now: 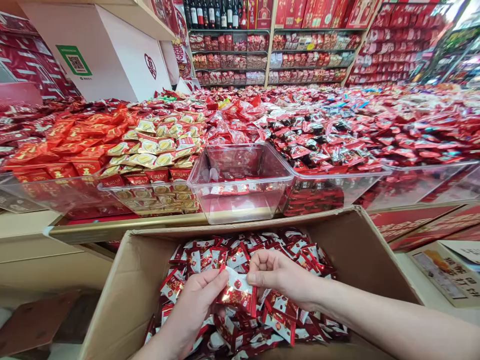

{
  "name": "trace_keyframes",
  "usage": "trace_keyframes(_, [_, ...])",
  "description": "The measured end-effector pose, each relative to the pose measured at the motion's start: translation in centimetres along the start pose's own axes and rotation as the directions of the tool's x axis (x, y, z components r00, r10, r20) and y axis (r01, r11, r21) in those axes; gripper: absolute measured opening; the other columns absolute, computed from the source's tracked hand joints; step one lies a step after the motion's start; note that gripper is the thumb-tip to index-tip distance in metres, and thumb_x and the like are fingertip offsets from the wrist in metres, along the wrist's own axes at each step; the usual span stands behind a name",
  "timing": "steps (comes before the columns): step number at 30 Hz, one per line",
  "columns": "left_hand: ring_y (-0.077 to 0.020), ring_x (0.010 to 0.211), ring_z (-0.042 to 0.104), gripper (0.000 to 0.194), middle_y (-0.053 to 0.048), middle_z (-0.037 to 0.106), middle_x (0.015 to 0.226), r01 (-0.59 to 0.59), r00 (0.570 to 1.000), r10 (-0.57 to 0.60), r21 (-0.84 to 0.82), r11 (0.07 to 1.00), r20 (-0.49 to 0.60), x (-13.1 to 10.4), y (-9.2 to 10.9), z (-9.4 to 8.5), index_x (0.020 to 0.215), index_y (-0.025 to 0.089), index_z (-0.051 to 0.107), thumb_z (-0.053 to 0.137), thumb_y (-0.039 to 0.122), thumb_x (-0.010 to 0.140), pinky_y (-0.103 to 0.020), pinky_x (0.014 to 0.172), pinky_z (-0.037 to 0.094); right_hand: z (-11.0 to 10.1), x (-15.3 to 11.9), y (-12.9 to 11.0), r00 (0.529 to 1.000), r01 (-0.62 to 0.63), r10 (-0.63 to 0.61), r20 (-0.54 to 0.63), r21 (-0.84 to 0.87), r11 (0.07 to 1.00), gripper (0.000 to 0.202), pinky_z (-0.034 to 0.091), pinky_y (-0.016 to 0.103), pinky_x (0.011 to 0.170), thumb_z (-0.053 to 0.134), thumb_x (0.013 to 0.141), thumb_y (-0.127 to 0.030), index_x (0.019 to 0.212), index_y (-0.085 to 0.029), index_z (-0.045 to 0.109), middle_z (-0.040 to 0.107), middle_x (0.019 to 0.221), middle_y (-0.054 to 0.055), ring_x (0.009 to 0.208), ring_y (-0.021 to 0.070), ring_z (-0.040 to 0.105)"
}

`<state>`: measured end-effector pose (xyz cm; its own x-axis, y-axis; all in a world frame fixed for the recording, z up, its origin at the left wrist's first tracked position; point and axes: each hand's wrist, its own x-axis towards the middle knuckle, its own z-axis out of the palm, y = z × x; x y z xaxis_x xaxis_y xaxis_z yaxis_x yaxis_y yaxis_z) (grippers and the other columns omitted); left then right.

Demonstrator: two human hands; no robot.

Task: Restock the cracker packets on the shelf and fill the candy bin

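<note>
Both my hands are over an open cardboard box (138,270) filled with small red and white packets (279,325). Between them is one red and white packet (238,290), held by its sides. My left hand (198,300) pinches its left edge between thumb and fingers. At the upper right corner, my right hand (275,275) grips it with thumb and curled fingers. Just beyond the box stands a clear plastic bin (240,200) with a few packets lying low at its back.
Clear bins of durian packets (150,190), red packets (60,172) and dark red packets (318,155) line the counter behind the box. A printed carton (446,275) is at the right. Shelves of bottles and sweets stand farther back.
</note>
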<state>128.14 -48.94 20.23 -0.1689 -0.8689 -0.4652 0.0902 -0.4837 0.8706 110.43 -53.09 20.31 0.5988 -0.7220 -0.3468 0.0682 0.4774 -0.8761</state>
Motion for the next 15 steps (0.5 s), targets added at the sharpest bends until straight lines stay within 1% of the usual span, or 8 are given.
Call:
trace_keyframes(2, [-0.0089,0.051,0.041,0.032,0.001,0.056,0.057,-0.007,1.000,0.007,-0.020,1.000,-0.022,-0.1,0.1,0.2,0.065,0.014,0.061,0.059,0.046,0.072,-0.018,0.044,0.037,0.1,0.1,0.3,0.999,0.020,-0.019,-0.030,0.024,1.000,0.038,0.040,0.021,0.051,0.073,0.056,-0.041,0.067,-0.014,0.049,0.051,0.053,-0.006,0.047,0.0058,0.047])
trace_keyframes(4, [-0.0094,0.051,0.042,0.031,0.001,0.057,0.056,-0.050,0.998,0.051,0.028,0.998,-0.037,-0.1,0.1,0.3,0.068,0.015,0.064,0.058,0.045,0.073,-0.018,0.045,0.039,0.3,0.1,0.5,0.998,0.032,-0.031,-0.045,0.024,0.999,0.039,0.040,0.022,0.050,0.074,0.056,-0.041,0.073,-0.015,0.049,0.052,0.057,-0.006,0.049,0.0068,0.049])
trace_keyframes(6, [-0.0113,0.057,0.048,0.026,0.001,0.060,0.060,-0.118,0.993,0.118,0.102,0.988,0.001,-0.1,0.0,0.3,0.077,0.016,0.068,0.062,0.041,0.072,-0.020,0.053,0.043,0.4,0.1,0.6,0.999,0.026,-0.027,-0.040,-0.025,0.999,0.040,0.038,0.021,0.049,0.074,0.055,-0.040,0.074,-0.015,0.050,0.052,0.059,-0.005,0.051,0.0067,0.048])
trace_keyframes(8, [-0.0148,0.067,0.054,0.026,-0.001,0.065,0.069,-0.162,0.986,0.155,0.133,0.978,0.064,0.0,-0.2,0.1,0.084,0.017,0.068,0.065,0.039,0.070,-0.023,0.064,0.046,0.6,0.1,0.7,0.998,0.028,-0.033,-0.049,-0.102,0.994,0.036,0.033,0.019,0.047,0.072,0.058,-0.041,0.069,-0.013,0.051,0.049,0.055,-0.005,0.049,0.0050,0.042])
trace_keyframes(10, [-0.0165,0.072,0.056,0.028,-0.001,0.067,0.074,-0.172,0.985,0.167,0.105,0.980,0.052,0.1,-0.5,0.0,0.086,0.018,0.068,0.067,0.039,0.067,-0.024,0.070,0.046,0.9,0.1,0.8,0.994,0.064,-0.077,-0.083,-0.155,0.986,0.034,0.028,0.018,0.046,0.067,0.064,-0.043,0.064,-0.013,0.051,0.045,0.051,-0.006,0.048,0.0038,0.036])
trace_keyframes(12, [-0.0144,0.063,0.055,0.031,0.000,0.066,0.067,-0.174,0.984,0.176,0.052,0.983,-0.029,0.1,-0.8,0.0,0.084,0.018,0.068,0.068,0.043,0.065,-0.023,0.061,0.046,1.2,0.3,1.0,0.989,0.103,-0.117,-0.094,-0.143,0.984,0.032,0.028,0.018,0.047,0.067,0.066,-0.042,0.070,-0.014,0.051,0.045,0.055,-0.006,0.049,0.0039,0.035])
trace_keyframes(14, [-0.0118,0.052,0.051,0.037,0.001,0.063,0.058,-0.187,0.977,0.183,-0.022,0.982,-0.110,-0.1,-0.8,0.1,0.083,0.018,0.066,0.071,0.046,0.060,-0.021,0.051,0.044,1.6,0.3,1.1,0.991,0.111,-0.118,-0.071,-0.092,0.990,0.034,0.031,0.019,0.049,0.069,0.064,-0.041,0.076,-0.015,0.048,0.047,0.059,-0.006,0.052,0.0048,0.038])
trace_keyframes(15, [-0.0110,0.049,0.050,0.039,0.002,0.062,0.056,-0.186,0.975,0.176,-0.063,0.981,-0.132,-0.2,-0.7,0.2,0.081,0.017,0.066,0.073,0.047,0.057,-0.021,0.047,0.043,1.8,0.2,0.9,0.993,0.104,-0.108,-0.056,-0.080,0.991,0.036,0.032,0.019,0.051,0.069,0.063,-0.041,0.076,-0.016,0.047,0.048,0.060,-0.005,0.053,0.0054,0.040])
